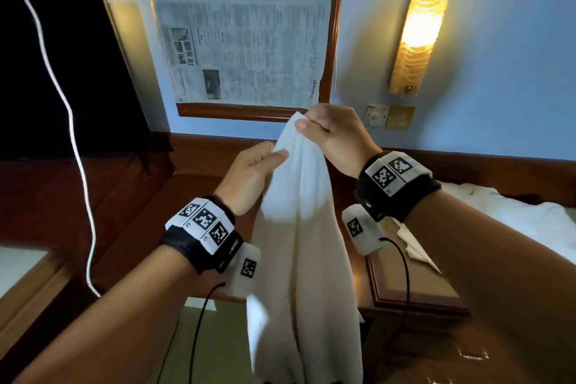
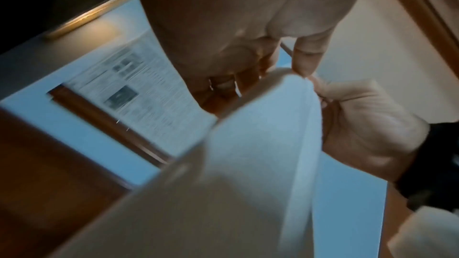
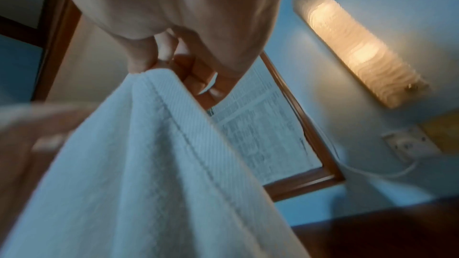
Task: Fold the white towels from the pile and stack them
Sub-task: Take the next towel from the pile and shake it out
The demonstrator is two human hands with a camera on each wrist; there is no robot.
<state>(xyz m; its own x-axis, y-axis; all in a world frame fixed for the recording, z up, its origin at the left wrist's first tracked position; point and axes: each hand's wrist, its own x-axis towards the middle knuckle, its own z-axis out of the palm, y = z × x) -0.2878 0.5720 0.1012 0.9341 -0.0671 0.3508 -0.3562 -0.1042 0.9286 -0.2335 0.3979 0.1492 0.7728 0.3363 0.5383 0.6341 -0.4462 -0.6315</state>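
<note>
Right hand: the right hand (image 1: 333, 134) pinches the top corner of a white towel (image 1: 299, 243) between thumb and fingers, held up in front of the papered window frame (image 1: 333, 40).
Left hand: the left hand (image 1: 249, 178) sits just below and to the left of the right one, thumb and forefinger pinching the same towel's edge a little way down from the corner.
Towel: it hangs straight down from both hands in loose vertical folds, off the counter (image 1: 199, 184); its lower end runs out of the head view.
Hem: in the right wrist view a stitched border of the towel (image 3: 188, 144) runs down from the pinch, so the right hand seems to have a true corner; the view is blurred, so that is a fair guess only.
Pile: more white cloth, the pile (image 1: 530, 215), lies beyond and to the right of the right forearm.
Step in hand: finding the edge and opening one towel out, before any fold; no folded stack shows in these views.
Next move calls for: the left hand to slide along the top edge away from the right until it meets the other corner, then both to draw apart so the towel hangs flat.
Risk: a light pinch may slip off the edge while sliding.
</note>
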